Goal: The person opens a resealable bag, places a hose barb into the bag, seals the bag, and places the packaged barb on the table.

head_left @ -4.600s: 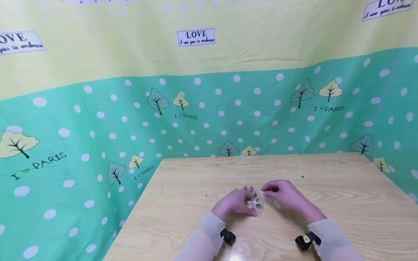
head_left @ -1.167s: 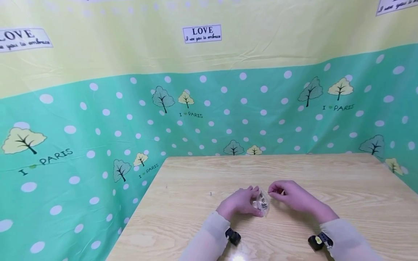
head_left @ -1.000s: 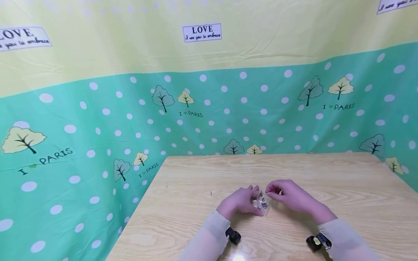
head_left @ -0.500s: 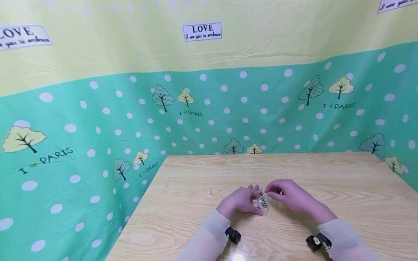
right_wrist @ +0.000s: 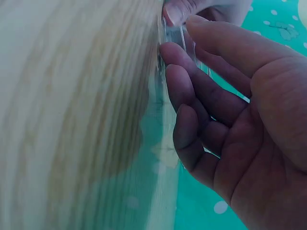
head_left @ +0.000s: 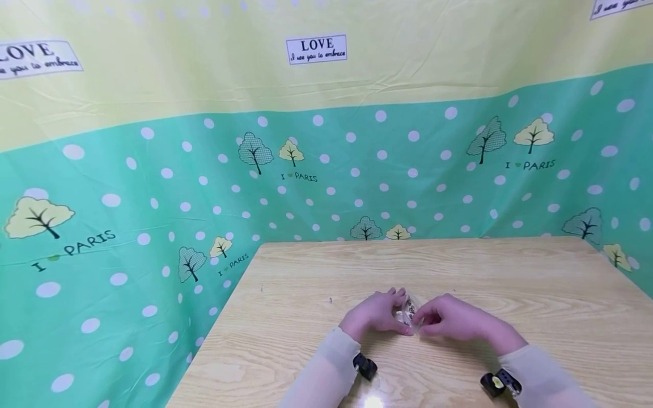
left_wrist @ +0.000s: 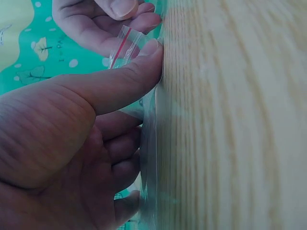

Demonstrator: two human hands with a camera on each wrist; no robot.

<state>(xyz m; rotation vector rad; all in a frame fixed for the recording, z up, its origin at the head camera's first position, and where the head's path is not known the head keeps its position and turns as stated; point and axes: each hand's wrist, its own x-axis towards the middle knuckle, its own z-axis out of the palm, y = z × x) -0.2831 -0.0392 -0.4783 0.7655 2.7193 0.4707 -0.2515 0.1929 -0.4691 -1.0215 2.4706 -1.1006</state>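
Observation:
A small clear zip bag [head_left: 410,306] with a red seal line lies on the wooden table, several small dark pieces inside it. My left hand [head_left: 376,312] grips it from the left, its thumb pressing the near edge in the left wrist view. My right hand [head_left: 451,318] is at the bag's right side, thumb and bent fingers around the edge. In the right wrist view, the bag's clear plastic [right_wrist: 176,36] shows between the right thumb and fingers. The fingertips' exact contact is partly hidden.
A tiny piece [head_left: 330,300] lies on the table [head_left: 285,340] left of the left hand. Another tiny bit [head_left: 262,287] lies farther left, and a small dark speck [head_left: 454,290] sits behind the right hand. A printed curtain [head_left: 306,170] hangs behind the table.
My right hand has moved nearer, to the lower part of the bag's right edge, uncovering the speck behind it. My left hand stays on the bag.

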